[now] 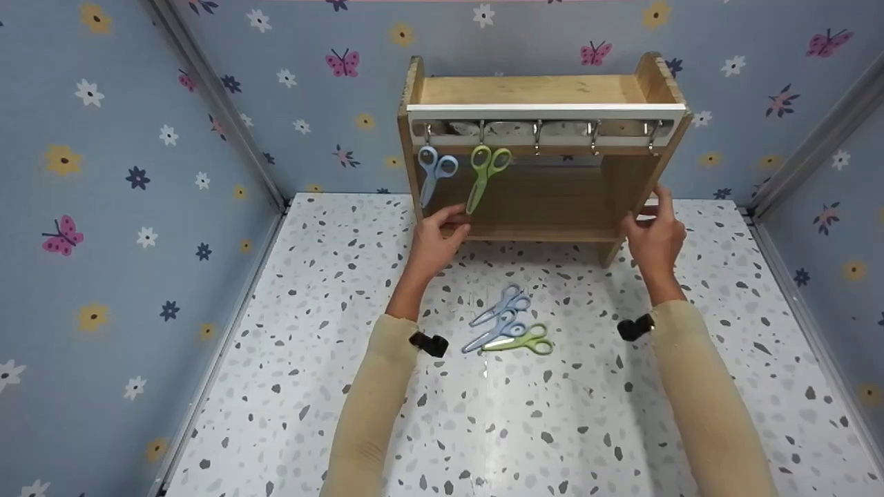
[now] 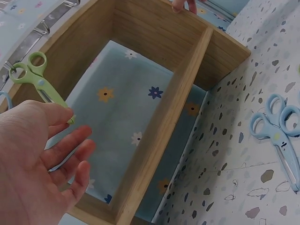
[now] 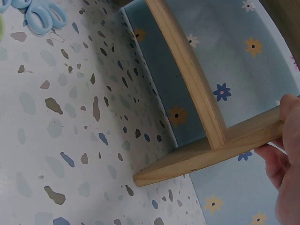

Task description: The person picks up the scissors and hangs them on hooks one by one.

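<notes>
A wooden rack (image 1: 552, 231) stands against the back wall, with a row of metal hooks along its front rail. Blue scissors (image 1: 429, 176) and green scissors (image 1: 483, 176) hang by their handles from its two leftmost hooks. My left hand (image 1: 436, 240) is by the rack's left side, its fingers loosely bent and spread beside the green scissors' tip (image 2: 70, 120); whether they touch is unclear. With thumb and fingers on either side, my right hand (image 1: 655, 235) grips the right side panel (image 3: 253, 133). Blue scissors (image 1: 498, 333) and green scissors (image 1: 528, 340) lie on the tabletop.
The speckled white tabletop (image 1: 311, 414) spreads around the rack. Flower-patterned panels (image 1: 124, 241) rise at the left, back and right. More blue scissors (image 1: 507, 304) lie just behind the others on the table. Three hooks on the right (image 1: 594, 138) hold nothing.
</notes>
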### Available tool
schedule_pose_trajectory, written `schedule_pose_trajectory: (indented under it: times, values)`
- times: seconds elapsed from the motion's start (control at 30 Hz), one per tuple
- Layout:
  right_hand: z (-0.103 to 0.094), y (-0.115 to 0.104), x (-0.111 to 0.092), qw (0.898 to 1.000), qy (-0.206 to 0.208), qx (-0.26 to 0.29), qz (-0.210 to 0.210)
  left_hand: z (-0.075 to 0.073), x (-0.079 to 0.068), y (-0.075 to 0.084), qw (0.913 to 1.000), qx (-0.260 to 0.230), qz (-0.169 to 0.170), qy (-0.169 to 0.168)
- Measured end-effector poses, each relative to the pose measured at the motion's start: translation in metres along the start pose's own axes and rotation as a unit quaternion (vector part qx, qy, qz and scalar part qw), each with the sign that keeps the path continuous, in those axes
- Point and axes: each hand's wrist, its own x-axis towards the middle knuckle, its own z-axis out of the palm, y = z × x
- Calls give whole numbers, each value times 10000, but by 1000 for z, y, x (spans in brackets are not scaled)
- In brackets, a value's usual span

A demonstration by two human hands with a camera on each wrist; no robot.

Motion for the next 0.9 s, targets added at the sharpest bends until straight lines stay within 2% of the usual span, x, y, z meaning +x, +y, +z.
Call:
schedule_pose_trajectory:
  times: [0.23,0.47,0.9]
  values:
    - [1,0,1,10000,-23,-29,41,0,0,-4,9999,-71,86,-60]
    - [1,1,2,9998,-116,-102,113,0,-2,-9,10000,15,4,-76]
    - [1,1,1,10000,-48,-27,34,0,-11,-20,9999,57,-40,-89]
